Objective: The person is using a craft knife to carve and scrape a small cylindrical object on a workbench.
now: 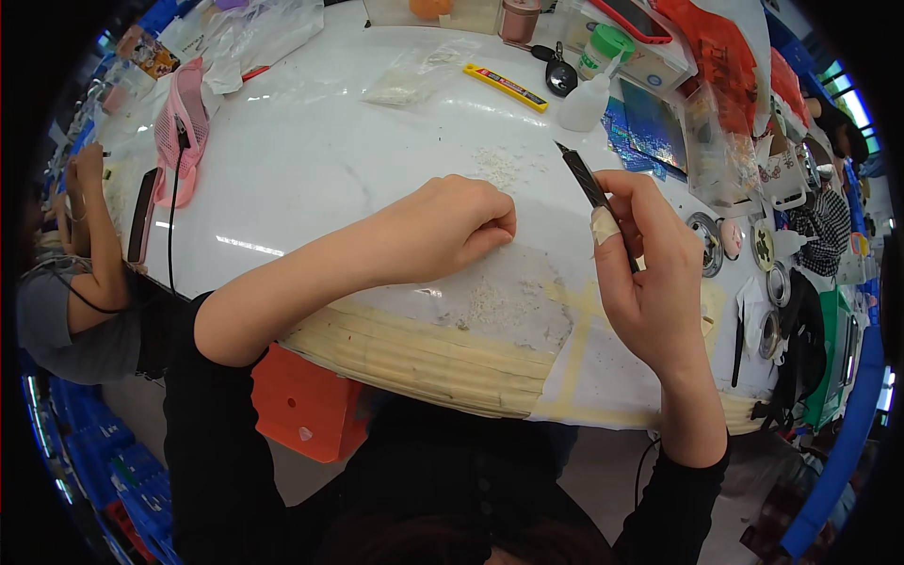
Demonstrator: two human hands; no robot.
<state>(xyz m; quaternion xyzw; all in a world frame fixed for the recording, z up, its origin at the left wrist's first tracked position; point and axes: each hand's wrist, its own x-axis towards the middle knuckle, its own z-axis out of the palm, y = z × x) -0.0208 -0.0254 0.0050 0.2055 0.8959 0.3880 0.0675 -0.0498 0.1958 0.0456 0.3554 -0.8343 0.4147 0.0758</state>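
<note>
My right hand (654,268) grips a black craft knife (586,176), its pointed blade tilted up and away to the left. Pale tape wraps the thumb of that hand. My left hand (452,226) is closed, fingers curled down over the white table; whatever it may hold is hidden. Small whitish bits (496,168) lie scattered just beyond the left hand. More crumbs (494,303) are spread on a clear sheet nearer me, between the two hands.
A yellow cutter (506,88), a white squeeze bottle (586,102) and a green-lidded jar (605,49) stand or lie at the back right. Round metal tins (706,243) are at right. Beige tape (424,363) covers the front edge. A pink mesh pouch (181,122) and another person's arm (105,231) are at left.
</note>
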